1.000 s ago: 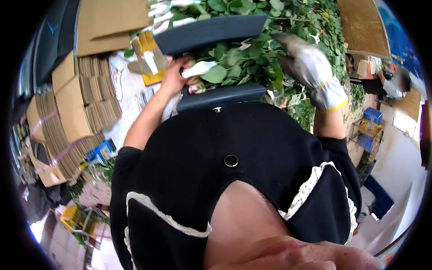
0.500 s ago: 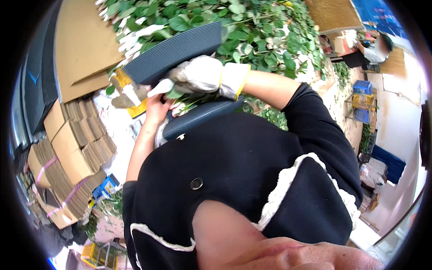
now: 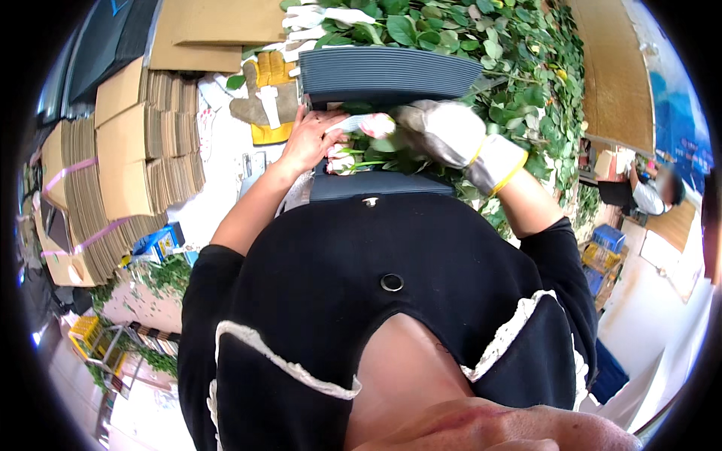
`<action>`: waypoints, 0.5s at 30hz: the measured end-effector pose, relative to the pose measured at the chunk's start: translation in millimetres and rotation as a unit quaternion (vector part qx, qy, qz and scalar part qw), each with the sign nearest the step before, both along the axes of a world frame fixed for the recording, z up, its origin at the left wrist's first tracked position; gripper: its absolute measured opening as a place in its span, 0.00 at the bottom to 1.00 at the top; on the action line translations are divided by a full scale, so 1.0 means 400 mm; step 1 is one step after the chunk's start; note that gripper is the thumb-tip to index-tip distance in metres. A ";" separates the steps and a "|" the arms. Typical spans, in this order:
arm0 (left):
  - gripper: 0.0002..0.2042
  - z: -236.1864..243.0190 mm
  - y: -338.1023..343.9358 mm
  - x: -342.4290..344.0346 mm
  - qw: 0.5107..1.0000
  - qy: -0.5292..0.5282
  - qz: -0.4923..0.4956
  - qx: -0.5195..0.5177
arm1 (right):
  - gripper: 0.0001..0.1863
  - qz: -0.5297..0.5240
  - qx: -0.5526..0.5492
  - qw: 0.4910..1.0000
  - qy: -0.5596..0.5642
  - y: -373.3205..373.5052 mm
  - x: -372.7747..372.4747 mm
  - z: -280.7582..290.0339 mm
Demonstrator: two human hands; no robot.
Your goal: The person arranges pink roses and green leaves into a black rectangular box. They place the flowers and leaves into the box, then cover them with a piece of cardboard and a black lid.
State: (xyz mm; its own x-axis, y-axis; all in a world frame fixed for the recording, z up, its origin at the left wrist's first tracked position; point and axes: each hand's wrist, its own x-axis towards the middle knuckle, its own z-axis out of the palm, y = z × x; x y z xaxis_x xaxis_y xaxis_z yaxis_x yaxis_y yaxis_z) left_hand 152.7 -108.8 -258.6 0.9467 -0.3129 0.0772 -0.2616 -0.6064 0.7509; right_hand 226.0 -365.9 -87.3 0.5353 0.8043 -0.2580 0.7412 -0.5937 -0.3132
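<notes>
My bare left hand (image 3: 310, 141) rests on a bunch of pale pink flower buds with green stems (image 3: 342, 156), its fingers curled over the bunch's left side. My right hand (image 3: 442, 132) wears a grey-white work glove with a yellow cuff and grips the same bunch from the right, near a pink bud. The bunch lies between a dark grey ribbed stack of sheets (image 3: 387, 75) beyond it and a dark grey edge (image 3: 380, 185) right against my body.
A heap of green leaves and stems (image 3: 519, 68) covers the table to the right. A yellow-and-grey work glove (image 3: 263, 101) lies at left, by bundled cardboard stacks (image 3: 128, 158). White gloves (image 3: 316, 15) lie at the top. Another person (image 3: 650, 192) works far right near blue crates (image 3: 602, 240).
My gloved right hand came in from the leaf heap at the right to the bunch. My left hand stayed on the bunch. The view tilted and the dark stack levelled out.
</notes>
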 end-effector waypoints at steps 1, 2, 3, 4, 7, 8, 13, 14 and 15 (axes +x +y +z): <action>0.17 0.002 -0.002 -0.009 1.000 -0.013 -0.004 0.003 | 0.18 -0.003 0.064 0.997 -0.049 0.042 -0.016 -0.006; 0.18 -0.011 0.004 -0.015 0.999 -0.037 -0.004 0.013 | 0.18 -0.031 0.053 0.995 -0.084 0.082 -0.028 -0.048; 0.17 -0.013 0.004 -0.020 0.997 -0.067 0.011 0.044 | 0.18 -0.059 0.041 0.990 -0.121 0.099 -0.036 -0.111; 0.17 -0.010 0.004 -0.026 0.992 -0.096 0.025 0.074 | 0.20 0.034 -0.017 0.979 -0.201 0.075 -0.029 -0.171; 0.17 0.006 -0.004 -0.036 0.976 -0.117 0.037 0.183 | 0.22 0.053 0.051 0.961 -0.267 0.079 -0.012 -0.267; 0.17 0.012 -0.007 -0.039 0.971 -0.125 0.043 0.197 | 0.21 0.058 0.067 0.954 -0.287 0.077 -0.009 -0.284; 0.16 0.018 -0.012 -0.044 0.942 -0.253 0.049 0.217 | 0.20 0.050 0.033 0.952 -0.299 0.084 -0.016 -0.272; 0.16 0.023 -0.012 -0.034 0.936 -0.264 0.043 0.228 | 0.19 0.063 0.018 0.950 -0.306 0.079 -0.012 -0.272; 0.15 0.030 -0.004 -0.026 0.929 -0.276 0.034 0.243 | 0.19 0.068 0.012 0.946 -0.316 0.083 -0.013 -0.261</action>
